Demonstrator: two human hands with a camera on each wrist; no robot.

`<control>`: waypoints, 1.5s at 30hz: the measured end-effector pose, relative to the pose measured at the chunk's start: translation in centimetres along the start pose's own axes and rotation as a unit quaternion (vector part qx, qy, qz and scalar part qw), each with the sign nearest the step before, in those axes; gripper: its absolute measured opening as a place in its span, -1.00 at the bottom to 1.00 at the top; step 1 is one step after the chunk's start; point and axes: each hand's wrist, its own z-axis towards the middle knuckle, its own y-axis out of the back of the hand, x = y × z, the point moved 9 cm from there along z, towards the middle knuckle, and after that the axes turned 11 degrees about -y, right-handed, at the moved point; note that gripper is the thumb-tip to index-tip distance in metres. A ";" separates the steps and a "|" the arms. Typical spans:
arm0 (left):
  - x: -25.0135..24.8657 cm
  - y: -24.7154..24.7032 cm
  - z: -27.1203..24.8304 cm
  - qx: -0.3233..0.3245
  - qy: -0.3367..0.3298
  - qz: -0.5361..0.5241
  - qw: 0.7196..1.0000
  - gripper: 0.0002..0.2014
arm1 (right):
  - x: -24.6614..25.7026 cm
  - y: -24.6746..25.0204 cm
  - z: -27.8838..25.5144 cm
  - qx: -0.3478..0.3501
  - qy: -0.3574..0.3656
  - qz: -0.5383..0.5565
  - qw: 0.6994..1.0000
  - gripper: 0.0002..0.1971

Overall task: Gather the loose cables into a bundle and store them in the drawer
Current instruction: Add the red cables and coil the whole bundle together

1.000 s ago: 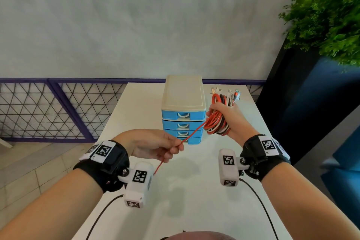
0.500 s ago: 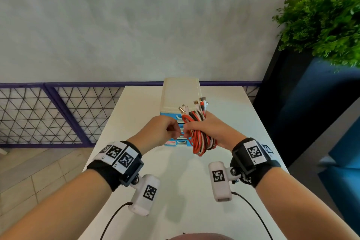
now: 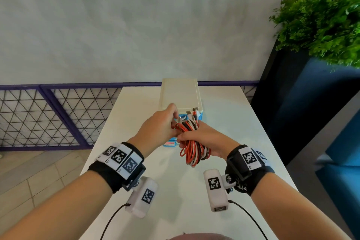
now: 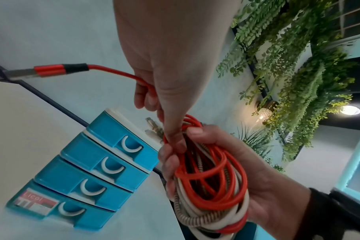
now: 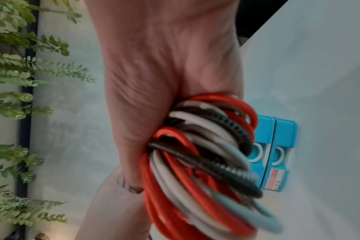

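Observation:
A coil of red, white, black and braided cables [image 3: 192, 150] [image 4: 208, 180] [image 5: 199, 162] hangs in my right hand [image 3: 202, 140], whose fingers [image 4: 170, 164] wrap round its upper part. My left hand [image 3: 159, 126] is pressed against the coil's left side and holds the free end of the red cable [image 4: 117, 73]; its red USB plug [image 4: 41, 71] sticks out past the fingers. Behind both hands stands the small blue drawer unit [image 3: 181, 95] [image 4: 88, 175] [image 5: 275, 146], with all the drawers I can see pushed in.
The white table [image 3: 136, 115] carries the drawer unit near its far end. A purple mesh railing [image 3: 48, 115] runs along the left. A dark planter with green foliage [image 3: 319, 25] stands at the right, close to the table's edge.
My left hand has travelled from the near left up to the coil, taking in the stretched red cable. My right hand has brought the coil left, in front of the drawers.

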 end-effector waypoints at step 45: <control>-4.0 -2.7 -1.4 0.064 -0.337 0.240 0.908 -0.57 | 0.5 -2.6 0.5 0.037 -0.059 -0.328 0.942 -0.94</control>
